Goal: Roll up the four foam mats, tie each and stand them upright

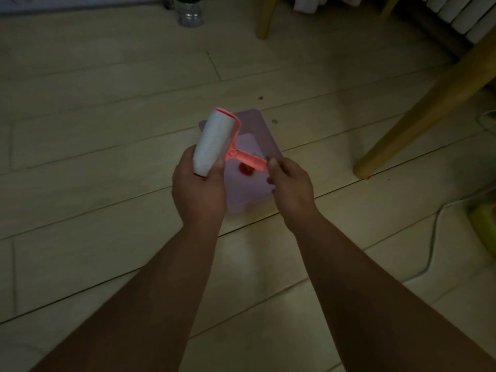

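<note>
Head view: one lint roller (214, 142), a white paper cylinder on a pink plastic frame and handle, is held in the air between both hands. The left hand (197, 194) grips the near end of the white cylinder, with the fingers curled round one side and the thumb on the other. The right hand (291, 189) pinches the end of the pink handle, thumb on top and fingers curled beneath.

Below the hands, one pale lilac rectangular plastic lid or box (257, 135) lies flat on the light wood-plank floor (107, 130). One small red thing (246, 169) sits on it, too blurred to name.

At the far edge stands one clear plastic bottle (189, 12). Three light wooden furniture legs show at the upper right, the largest (426, 108) slanting down to the floor. One white cable (433, 237) runs over the floor at the right, near one yellow-green object (483, 226) cut off by the edge.

Where the foam mats are, I cannot tell from this view.
</note>
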Demonstrator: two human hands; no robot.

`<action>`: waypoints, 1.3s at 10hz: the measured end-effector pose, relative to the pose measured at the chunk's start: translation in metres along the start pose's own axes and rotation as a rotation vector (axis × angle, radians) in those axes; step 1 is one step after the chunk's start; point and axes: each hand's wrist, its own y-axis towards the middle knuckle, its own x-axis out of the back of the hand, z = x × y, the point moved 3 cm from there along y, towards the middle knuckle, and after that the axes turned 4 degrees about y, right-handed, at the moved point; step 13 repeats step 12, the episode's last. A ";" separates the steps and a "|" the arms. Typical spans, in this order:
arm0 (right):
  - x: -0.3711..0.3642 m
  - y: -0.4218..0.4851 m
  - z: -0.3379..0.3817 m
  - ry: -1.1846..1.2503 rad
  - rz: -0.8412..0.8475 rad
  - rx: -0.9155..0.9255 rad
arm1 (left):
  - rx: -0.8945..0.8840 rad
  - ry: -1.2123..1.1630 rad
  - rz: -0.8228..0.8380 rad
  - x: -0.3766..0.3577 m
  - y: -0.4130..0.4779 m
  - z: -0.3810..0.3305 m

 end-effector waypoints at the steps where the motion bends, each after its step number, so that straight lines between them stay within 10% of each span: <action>1: 0.002 -0.003 -0.007 -0.316 -0.047 0.046 | -0.002 -0.018 0.031 0.001 -0.001 -0.002; 9: -0.021 -0.024 -0.013 -0.031 -0.125 -0.268 | 0.176 -0.131 0.137 0.024 -0.022 0.027; 13: -0.023 -0.050 0.003 0.075 -0.143 -0.129 | 0.217 -0.114 0.123 0.047 -0.036 0.022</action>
